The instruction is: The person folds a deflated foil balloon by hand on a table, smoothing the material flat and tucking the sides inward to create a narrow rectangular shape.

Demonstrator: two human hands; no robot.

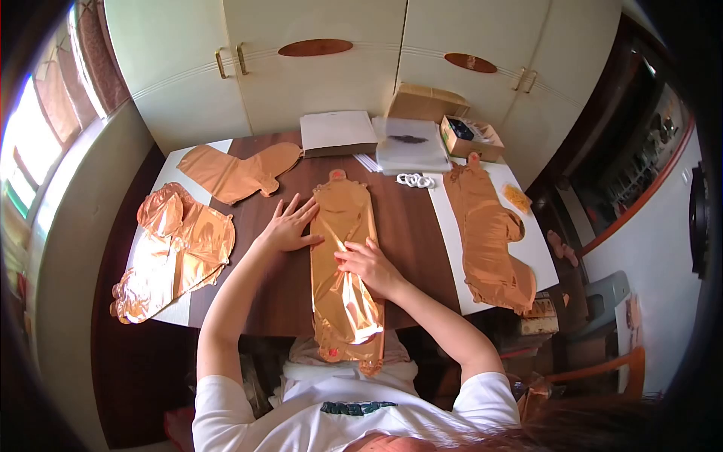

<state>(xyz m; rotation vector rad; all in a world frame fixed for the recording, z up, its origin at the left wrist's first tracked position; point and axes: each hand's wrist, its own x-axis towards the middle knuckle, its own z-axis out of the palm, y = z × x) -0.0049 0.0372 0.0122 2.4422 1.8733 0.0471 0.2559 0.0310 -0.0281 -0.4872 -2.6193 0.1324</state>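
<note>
A flat, copper-coloured foil balloon (pixel 339 207) lies lengthwise in front of me, its lower end hanging past the table's near edge toward my lap. Small red marks show at both of its ends. My left hand (pixel 292 226) rests at its left edge, fingers spread, the fingertips on the foil. My right hand (pixel 370 265) lies on the middle of the same balloon with its fingers apart, pressing on the creased foil. Neither hand grips anything.
More copper foil balloons lie around: a flat one (pixel 233 173) at back left, a crumpled one (pixel 192 241) at left, another (pixel 482 226) at right. White rings (pixel 415 181), a box (pixel 473 139), plastic sleeves (pixel 413 147) and a yellow packet (pixel 517 198) sit farther back.
</note>
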